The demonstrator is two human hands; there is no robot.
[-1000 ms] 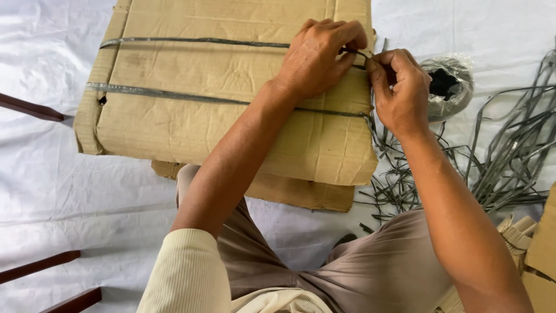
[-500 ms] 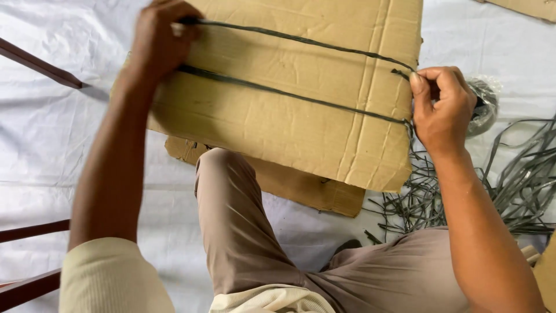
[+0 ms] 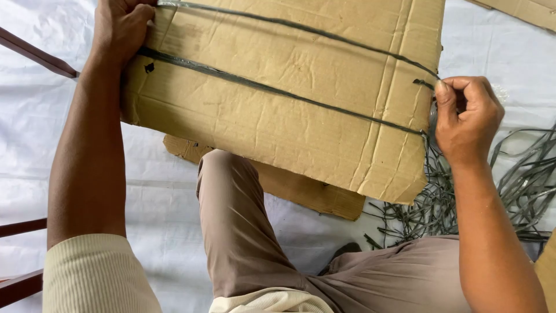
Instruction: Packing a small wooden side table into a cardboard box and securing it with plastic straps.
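A stack of flattened brown cardboard (image 3: 278, 98) rests across my raised knee (image 3: 231, 191). Two dark grey plastic straps (image 3: 272, 93) run over its top from left to right. My left hand (image 3: 119, 29) grips the stack's far left edge, with the fingers over the straps there. At the right edge, my right hand (image 3: 466, 119) is closed on the strap end and pulls it taut beside the cardboard.
A second cardboard piece (image 3: 301, 188) lies under the stack. A tangle of loose grey straps (image 3: 521, 185) is spread on the white sheet (image 3: 69, 145) at the right. Dark wooden bars (image 3: 35, 55) cross the left edge. More cardboard (image 3: 521, 11) shows at the top right.
My left hand has gone from the right edge, next to the right hand, over to the stack's left edge. The view has moved closer and to the right.
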